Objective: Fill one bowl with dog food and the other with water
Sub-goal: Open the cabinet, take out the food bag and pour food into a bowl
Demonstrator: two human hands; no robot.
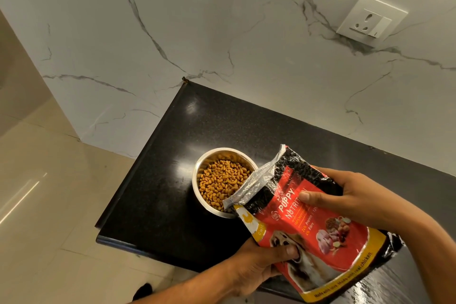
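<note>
A steel bowl (197,187) stands on the black counter (158,192) near its left end, holding a heap of brown kibble (222,180). A red and black dog food bag (308,224) is tilted toward the bowl, its torn silver mouth over the bowl's right rim. My left hand (256,264) grips the bag's lower edge from beneath. My right hand (345,195) clasps the bag's upper side, thumb across the front. Only one bowl is in view.
A white marble wall (222,32) backs the counter, with a white power socket (370,22) at the upper right. Beige floor tiles (37,205) lie left of and below the counter's edge. A dark foot (143,290) shows on the floor.
</note>
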